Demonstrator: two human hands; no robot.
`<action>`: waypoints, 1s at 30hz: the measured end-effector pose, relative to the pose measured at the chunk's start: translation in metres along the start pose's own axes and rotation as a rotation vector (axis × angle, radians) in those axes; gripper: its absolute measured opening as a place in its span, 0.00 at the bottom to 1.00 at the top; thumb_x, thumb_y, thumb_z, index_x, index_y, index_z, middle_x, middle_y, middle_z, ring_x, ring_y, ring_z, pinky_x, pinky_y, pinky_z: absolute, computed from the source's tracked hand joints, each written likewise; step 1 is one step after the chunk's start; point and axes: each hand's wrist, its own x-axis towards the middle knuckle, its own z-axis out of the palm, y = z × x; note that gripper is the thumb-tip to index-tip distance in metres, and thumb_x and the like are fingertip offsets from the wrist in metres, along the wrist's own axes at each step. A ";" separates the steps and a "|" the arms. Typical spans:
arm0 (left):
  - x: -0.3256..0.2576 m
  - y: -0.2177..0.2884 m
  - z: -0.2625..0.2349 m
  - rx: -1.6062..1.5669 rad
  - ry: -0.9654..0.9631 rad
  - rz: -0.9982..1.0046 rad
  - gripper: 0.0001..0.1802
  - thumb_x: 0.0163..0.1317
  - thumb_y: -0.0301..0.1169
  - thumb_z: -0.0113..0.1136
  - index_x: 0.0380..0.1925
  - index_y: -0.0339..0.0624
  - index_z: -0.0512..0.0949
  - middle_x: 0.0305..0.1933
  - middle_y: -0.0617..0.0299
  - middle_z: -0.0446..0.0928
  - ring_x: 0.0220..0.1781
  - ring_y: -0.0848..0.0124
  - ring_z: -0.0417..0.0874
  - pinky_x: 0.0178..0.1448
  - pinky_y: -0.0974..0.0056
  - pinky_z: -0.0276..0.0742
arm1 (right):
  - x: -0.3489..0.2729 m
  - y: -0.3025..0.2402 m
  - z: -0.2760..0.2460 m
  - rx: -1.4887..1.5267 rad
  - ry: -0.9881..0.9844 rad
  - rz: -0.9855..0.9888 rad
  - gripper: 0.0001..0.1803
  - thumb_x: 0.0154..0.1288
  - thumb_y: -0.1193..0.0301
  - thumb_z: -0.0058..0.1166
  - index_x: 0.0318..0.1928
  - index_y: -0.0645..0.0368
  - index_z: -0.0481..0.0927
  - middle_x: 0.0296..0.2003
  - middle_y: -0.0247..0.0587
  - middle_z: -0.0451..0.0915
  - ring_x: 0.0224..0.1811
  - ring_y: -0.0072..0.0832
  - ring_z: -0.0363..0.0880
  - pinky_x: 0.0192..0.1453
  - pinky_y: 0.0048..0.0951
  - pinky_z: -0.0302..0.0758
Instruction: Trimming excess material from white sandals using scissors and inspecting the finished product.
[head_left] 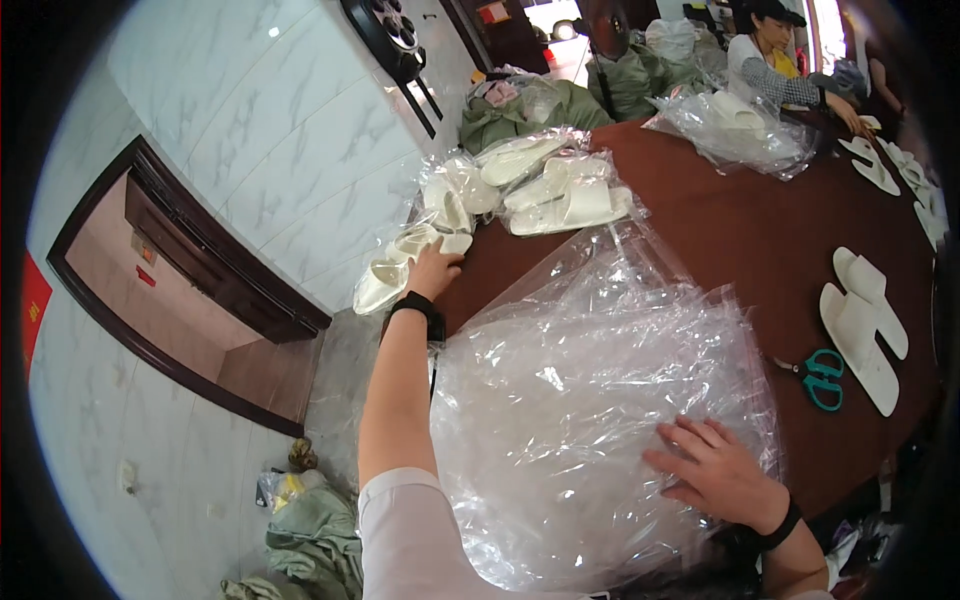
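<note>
At the table's left edge, my left hand (435, 270) is bent over a pair of white slippers (405, 258) in clear plastic; part of its fingers is hidden against them. My right hand (715, 470) lies with fingers spread on a broad stack of clear plastic bags (560, 430) in front of me. Beyond my left hand, more bagged white slippers (565, 195) lie in a heap. To the right of the bags are a pair of scissors (822, 380) with teal handles and an unbagged pair of white slippers (865, 325).
Across the brown-covered table (740, 230), a co-worker (775, 65) reaches toward loose white slippers (872, 165). A clear bag with slippers (740, 125) lies at the far side. Green sacks (545, 110) stand behind the table; another green sack (315, 540) lies on the floor at left.
</note>
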 end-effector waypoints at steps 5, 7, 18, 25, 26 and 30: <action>-0.001 -0.034 0.018 -0.234 -0.061 -0.172 0.33 0.63 0.39 0.63 0.69 0.54 0.67 0.74 0.56 0.62 0.75 0.51 0.62 0.69 0.21 0.52 | 0.000 -0.005 0.002 0.040 0.034 -0.064 0.32 0.59 0.57 0.64 0.64 0.44 0.74 0.63 0.44 0.72 0.67 0.46 0.68 0.70 0.53 0.64; 0.003 -0.047 -0.001 -0.434 0.241 -0.010 0.34 0.62 0.34 0.61 0.67 0.37 0.65 0.66 0.41 0.68 0.67 0.42 0.69 0.69 0.45 0.66 | -0.002 -0.005 0.003 0.052 0.035 -0.069 0.32 0.59 0.57 0.64 0.64 0.44 0.74 0.64 0.45 0.71 0.67 0.46 0.68 0.71 0.53 0.63; -0.091 -0.051 -0.242 -1.249 0.835 -0.121 0.34 0.72 0.30 0.55 0.74 0.40 0.55 0.77 0.58 0.56 0.73 0.62 0.66 0.65 0.55 0.75 | -0.010 0.006 0.010 0.052 0.071 -0.064 0.30 0.60 0.59 0.63 0.64 0.45 0.74 0.66 0.45 0.69 0.69 0.47 0.65 0.73 0.53 0.58; -0.165 0.034 -0.341 -1.374 0.823 0.154 0.34 0.73 0.26 0.51 0.75 0.34 0.51 0.79 0.54 0.50 0.76 0.59 0.61 0.65 0.47 0.77 | -0.013 0.012 0.024 0.057 0.129 -0.121 0.30 0.58 0.61 0.63 0.63 0.47 0.75 0.65 0.43 0.69 0.69 0.44 0.65 0.73 0.49 0.60; -0.175 0.053 -0.346 -1.390 0.820 0.217 0.34 0.74 0.26 0.50 0.75 0.33 0.50 0.79 0.53 0.49 0.76 0.59 0.61 0.66 0.46 0.76 | -0.013 0.013 0.025 0.069 0.139 -0.123 0.30 0.59 0.61 0.63 0.63 0.47 0.75 0.65 0.44 0.69 0.69 0.44 0.65 0.73 0.48 0.60; -0.237 0.183 -0.325 -1.508 0.491 0.527 0.33 0.74 0.33 0.53 0.74 0.35 0.55 0.80 0.53 0.48 0.76 0.59 0.61 0.71 0.48 0.68 | -0.016 0.019 0.030 0.112 0.166 -0.123 0.29 0.60 0.61 0.62 0.63 0.48 0.76 0.65 0.44 0.70 0.69 0.44 0.64 0.73 0.46 0.60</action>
